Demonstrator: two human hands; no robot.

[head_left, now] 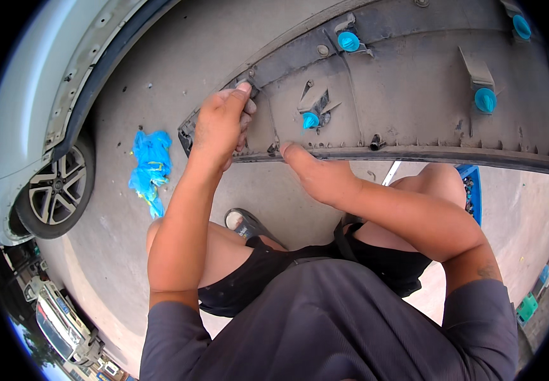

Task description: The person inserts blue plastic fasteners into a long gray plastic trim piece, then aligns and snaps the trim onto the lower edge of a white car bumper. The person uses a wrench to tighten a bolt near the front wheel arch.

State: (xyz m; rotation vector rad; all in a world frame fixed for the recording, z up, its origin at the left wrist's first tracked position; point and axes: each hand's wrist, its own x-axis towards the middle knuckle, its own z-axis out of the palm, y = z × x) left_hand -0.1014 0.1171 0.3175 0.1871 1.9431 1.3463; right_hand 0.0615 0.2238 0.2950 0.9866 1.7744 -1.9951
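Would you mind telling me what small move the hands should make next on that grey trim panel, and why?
Probably press or seat the left end. The left hand already pinches the end of the grey trim panel, while the right hand steadies its lower edge. Blue clips sit along the panel; the spot under the left fingers is hidden.

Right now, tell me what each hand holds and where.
Left hand grips the dusty grey wheel-arch trim panel at its left end; right hand presses its lower edge, thumb on top.
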